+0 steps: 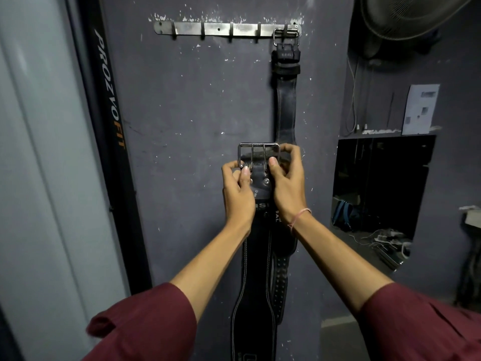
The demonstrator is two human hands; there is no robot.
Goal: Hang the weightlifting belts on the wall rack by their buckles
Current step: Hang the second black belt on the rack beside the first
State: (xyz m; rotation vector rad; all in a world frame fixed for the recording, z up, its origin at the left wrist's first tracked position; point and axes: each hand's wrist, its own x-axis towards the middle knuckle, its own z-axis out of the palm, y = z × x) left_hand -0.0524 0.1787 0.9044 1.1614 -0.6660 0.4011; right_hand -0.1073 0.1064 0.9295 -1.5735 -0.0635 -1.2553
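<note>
Left hand and right hand both grip black belt at its steel buckle, well below wall rack. Second belt hangs by its buckle from the rack's end hook, right side.

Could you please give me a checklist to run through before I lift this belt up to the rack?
1. Grip: left hand and right hand both pinch the buckle of the held belt: ok.
2. Buckle uppermost, belt hanging below it: ok.
3. Free hook beside the hung belt on the wall rack: ok.
4. Buckle at hook height: not ok, it sits well below the rack.
5. Hung belt seated: ok, it hangs straight from the rack.
6. Prongs leaving room in the buckle for the hook: cannot tell.
</note>
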